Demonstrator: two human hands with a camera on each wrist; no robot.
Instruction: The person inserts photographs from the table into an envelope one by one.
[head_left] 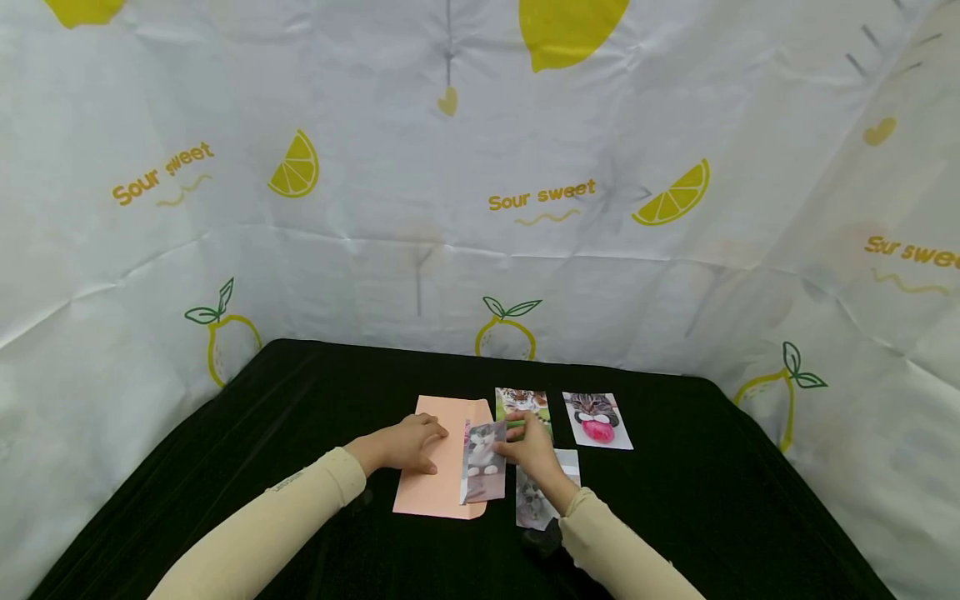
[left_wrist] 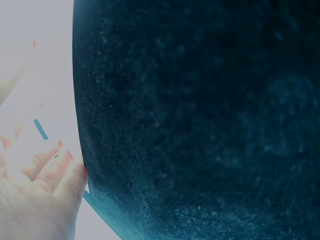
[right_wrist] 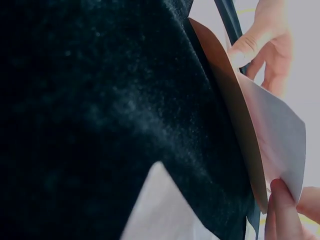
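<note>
A peach-pink envelope (head_left: 431,492) lies on the dark cloth, its flap side to the right. My left hand (head_left: 405,443) rests on its upper left part with the fingers spread; in the left wrist view those fingers (left_wrist: 70,187) are extended. Between thumb and fingers my right hand (head_left: 534,454) pinches the right edge of a cat photo card (head_left: 486,467), which overlaps the envelope's opening side. The right wrist view shows the card's pale back (right_wrist: 282,130) beside the brownish envelope flap (right_wrist: 232,100). A pinkish edge shows along the card's left side.
A tiger photo card (head_left: 517,400) lies behind my right hand. Another card, a cat with a pink ball (head_left: 598,423), is farther right. A greyish animal card (head_left: 532,508) lies partly under my right forearm. A white lemon-print curtain (head_left: 375,275) hangs behind the black-covered table (head_left: 712,500).
</note>
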